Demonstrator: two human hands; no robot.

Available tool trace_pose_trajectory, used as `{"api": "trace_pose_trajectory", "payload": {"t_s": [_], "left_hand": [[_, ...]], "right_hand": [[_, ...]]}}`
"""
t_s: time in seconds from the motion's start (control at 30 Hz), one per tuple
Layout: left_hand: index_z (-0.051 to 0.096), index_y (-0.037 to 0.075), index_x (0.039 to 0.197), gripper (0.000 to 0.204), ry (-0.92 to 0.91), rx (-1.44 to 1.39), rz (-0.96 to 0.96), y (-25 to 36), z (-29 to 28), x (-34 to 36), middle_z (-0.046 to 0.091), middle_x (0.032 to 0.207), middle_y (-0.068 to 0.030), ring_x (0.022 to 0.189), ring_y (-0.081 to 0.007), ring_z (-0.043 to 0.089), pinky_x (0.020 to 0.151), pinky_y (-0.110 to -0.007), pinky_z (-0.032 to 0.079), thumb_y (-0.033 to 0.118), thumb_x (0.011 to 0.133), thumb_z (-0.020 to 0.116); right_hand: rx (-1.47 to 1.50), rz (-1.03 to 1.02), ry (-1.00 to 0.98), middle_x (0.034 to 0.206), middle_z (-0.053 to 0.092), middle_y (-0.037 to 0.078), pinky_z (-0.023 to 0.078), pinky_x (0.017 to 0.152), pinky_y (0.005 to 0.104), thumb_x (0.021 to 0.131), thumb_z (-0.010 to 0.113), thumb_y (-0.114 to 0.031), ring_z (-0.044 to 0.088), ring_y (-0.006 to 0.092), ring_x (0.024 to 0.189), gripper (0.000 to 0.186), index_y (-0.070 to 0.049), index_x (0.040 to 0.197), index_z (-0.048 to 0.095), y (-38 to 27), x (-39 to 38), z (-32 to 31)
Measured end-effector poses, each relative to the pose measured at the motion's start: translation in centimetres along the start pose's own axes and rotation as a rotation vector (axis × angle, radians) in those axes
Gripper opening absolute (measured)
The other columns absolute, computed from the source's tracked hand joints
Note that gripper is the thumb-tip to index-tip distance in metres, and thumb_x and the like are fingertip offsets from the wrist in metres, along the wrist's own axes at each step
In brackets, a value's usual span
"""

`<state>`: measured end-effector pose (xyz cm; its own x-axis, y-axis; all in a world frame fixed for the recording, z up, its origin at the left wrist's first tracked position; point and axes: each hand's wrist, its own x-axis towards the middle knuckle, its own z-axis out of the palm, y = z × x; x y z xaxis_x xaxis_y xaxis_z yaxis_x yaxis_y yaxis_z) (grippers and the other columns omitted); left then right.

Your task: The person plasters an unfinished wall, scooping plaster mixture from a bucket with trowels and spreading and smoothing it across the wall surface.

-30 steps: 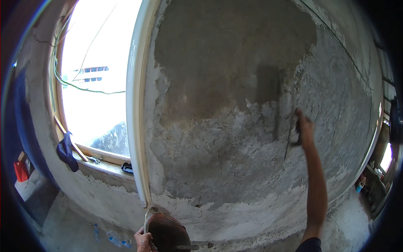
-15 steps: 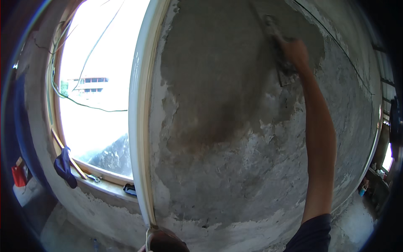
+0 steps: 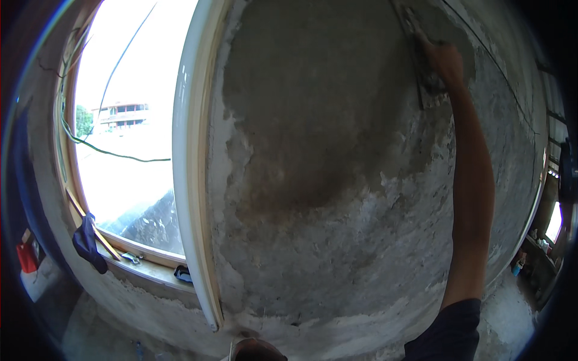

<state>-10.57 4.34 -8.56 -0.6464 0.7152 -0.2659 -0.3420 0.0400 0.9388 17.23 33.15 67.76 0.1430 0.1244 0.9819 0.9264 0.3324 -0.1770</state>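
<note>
High on the wall at the upper right, my right hand [image 3: 447, 63] is closed round the handle of a plastering trowel [image 3: 428, 83]. The trowel's long, narrow blade lies against or very close to the wall and is seen nearly edge-on. Around and left of it spreads a dark grey, damp-looking coat of plaster [image 3: 313, 78]. Its lower edge is ragged, over rougher, paler grey wall [image 3: 349, 259]. My left hand does not show. At the bottom edge is a dark brown rounded shape [image 3: 259, 350] with a pale rim, which I cannot identify.
A window with a wooden frame [image 3: 144, 256] and hanging wires stands on the left, beside a pale upright trim [image 3: 195, 150]. A dark blue cloth [image 3: 88, 243] hangs at the sill. A thin black cable [image 3: 490, 69] runs down the wall's right side.
My right hand and the trowel have moved up and to the right along the wall. The view has shifted slightly, and the dark shape at the bottom edge now sits lower and farther right.
</note>
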Motion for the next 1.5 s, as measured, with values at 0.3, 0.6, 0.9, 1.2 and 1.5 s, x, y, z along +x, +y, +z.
{"api": "trace_pose_trajectory", "payload": {"t_s": [0.3,0.6,0.9,1.2,1.5], "left_hand": [[0.065,0.002,0.109,0.046,0.023,-0.087,-0.041,-1.7,1.0,1.0,0.058,0.066,-0.0022,0.048,-0.0115,0.05,0.043,-0.025,0.039,-0.001,0.065,0.055],[0.066,0.0,0.103,0.041,0.026,-0.024,-0.009,0.3,2.3,-0.6,0.058,0.069,-0.003,0.054,-0.0131,0.051,0.047,-0.027,0.042,-0.001,0.064,0.056],[0.064,0.0,0.105,0.042,-0.074,0.069,0.001,2.3,2.0,1.1,0.059,0.07,-0.0046,0.054,-0.0149,0.053,0.046,-0.029,0.043,-0.002,0.064,0.057],[0.065,0.007,0.113,0.047,-0.118,0.159,-0.114,5.0,0.7,2.0,0.063,0.073,-0.0063,0.056,-0.0157,0.055,0.051,-0.031,0.046,-0.003,0.068,0.057],[0.066,0.001,0.106,0.046,-0.246,0.551,-0.118,7.7,1.1,1.6,0.065,0.084,-0.0139,0.076,-0.0256,0.061,0.069,-0.039,0.049,0.015,0.062,0.066]], "right_hand": [[0.119,-0.313,-0.207,0.091,0.069,0.017,0.054,0.076,0.0393,0.076,0.065,-0.057,0.068,0.031,0.082,0.064,-0.004,0.112,0.064,0.1,-17.3,1.3],[0.113,-0.563,-0.044,0.091,0.068,0.021,0.052,0.08,0.041,0.077,0.06,-0.06,0.066,0.0355,0.087,0.065,-0.002,0.105,0.067,-11.2,-6.1,2.5],[0.057,-0.25,-0.012,0.087,0.067,0.024,0.052,0.076,0.0444,0.076,0.056,-0.066,0.066,0.0382,0.085,0.071,0.003,0.09,0.069,-11.3,3.7,1.9],[0.087,-0.309,0.05,0.106,0.065,0.021,0.05,0.085,0.0422,0.08,0.06,-0.058,0.064,0.033,0.094,0.069,0.002,0.115,0.061,-8.5,-9.6,1.4],[0.301,-0.259,0.003,0.12,0.056,0.02,0.05,0.086,0.042,0.09,0.056,-0.043,0.062,0.032,0.102,0.058,0.0,0.128,0.045,-9.2,-6.5,1.2]]}}
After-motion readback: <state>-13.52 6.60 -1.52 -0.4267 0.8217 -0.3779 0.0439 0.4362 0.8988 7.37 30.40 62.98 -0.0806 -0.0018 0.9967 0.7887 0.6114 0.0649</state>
